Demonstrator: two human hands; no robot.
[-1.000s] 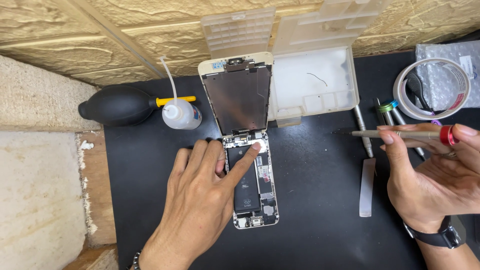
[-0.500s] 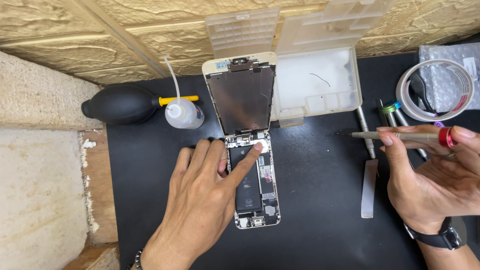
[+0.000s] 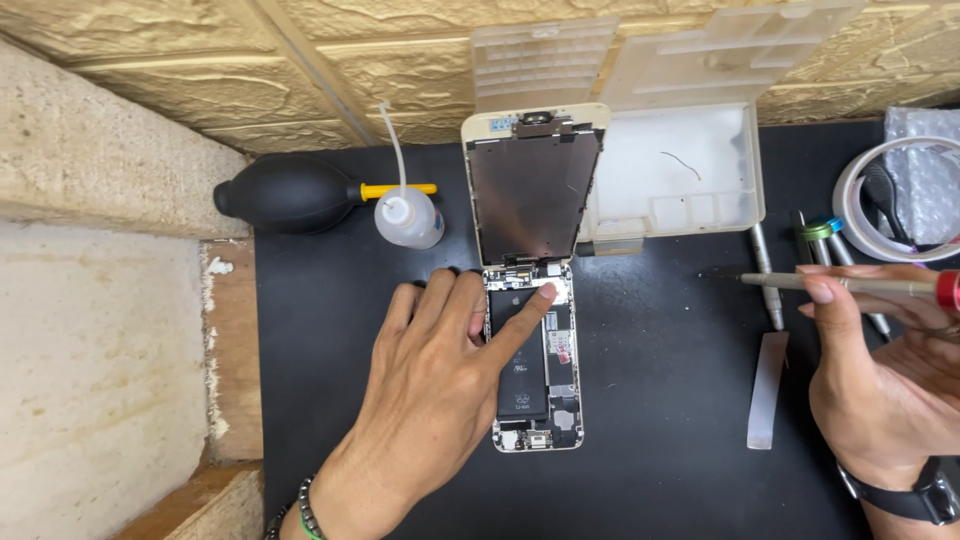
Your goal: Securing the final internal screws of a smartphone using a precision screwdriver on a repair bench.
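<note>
An opened phone (image 3: 535, 405) lies on a black mat (image 3: 660, 400), its screen panel (image 3: 530, 190) tilted up against a clear parts box (image 3: 680, 170). My left hand (image 3: 440, 380) rests flat beside the phone body, index fingertip pressing on its upper inner part near the hinge. My right hand (image 3: 885, 385) hovers at the right and holds a thin silver screwdriver (image 3: 840, 284) with a red end, its tip pointing left, apart from the phone.
A black rubber air blower (image 3: 290, 192) with a yellow nozzle and a small clear squeeze bottle (image 3: 408, 218) sit at the back left. Other drivers (image 3: 765, 280), a white flat pry strip (image 3: 768, 392) and a tape roll (image 3: 900, 200) lie at right. A stone wall stands behind.
The view has shifted slightly; my hands and the phone hold nearly the same positions, with the screwdriver still level in my right hand.
</note>
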